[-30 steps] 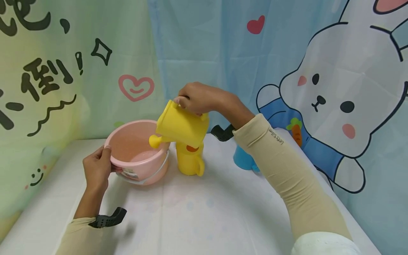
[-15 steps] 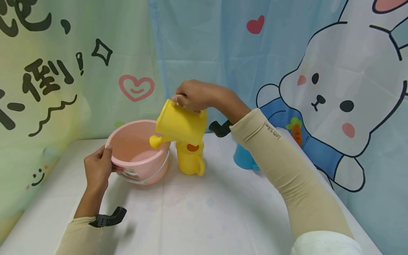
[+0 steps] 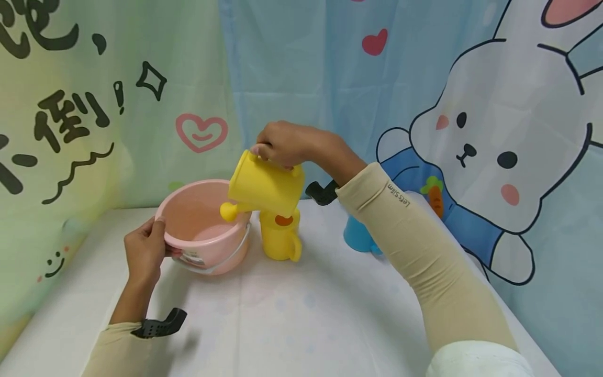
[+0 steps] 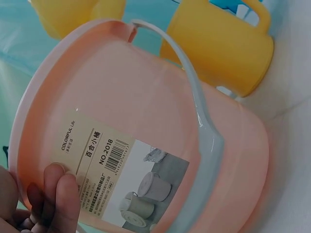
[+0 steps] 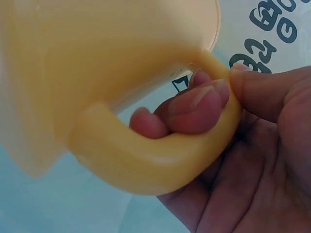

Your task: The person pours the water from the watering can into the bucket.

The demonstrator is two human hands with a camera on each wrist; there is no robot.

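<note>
My left hand (image 3: 145, 248) grips the near left rim of a pink bucket (image 3: 221, 251), thumb on top and fingers under the lip; the left wrist view shows fingertips against its paper label (image 4: 121, 179). With curled fingers my right hand (image 3: 285, 144) holds a yellow watering can (image 3: 268, 183) by its loop handle (image 5: 160, 165). The can is tipped to the left, and its round spout head (image 3: 229, 211) overlaps the bucket's right rim in the head view. Below the can a second yellow vessel with a handle (image 3: 281, 241) stands upright, an orange mark near its top.
A blue cup-like thing (image 3: 359, 235) stands right of the yellow vessel, partly behind my right sleeve. The bucket's grey carry handle (image 4: 206, 141) hangs down its near side. A white cloth (image 3: 292, 324) covers the table, and a printed curtain (image 3: 292, 63) rises behind it.
The right hand and the tipped watering can have shifted very slightly left. The head view has tilted a little. The left hand keeps its grip on the bucket.
</note>
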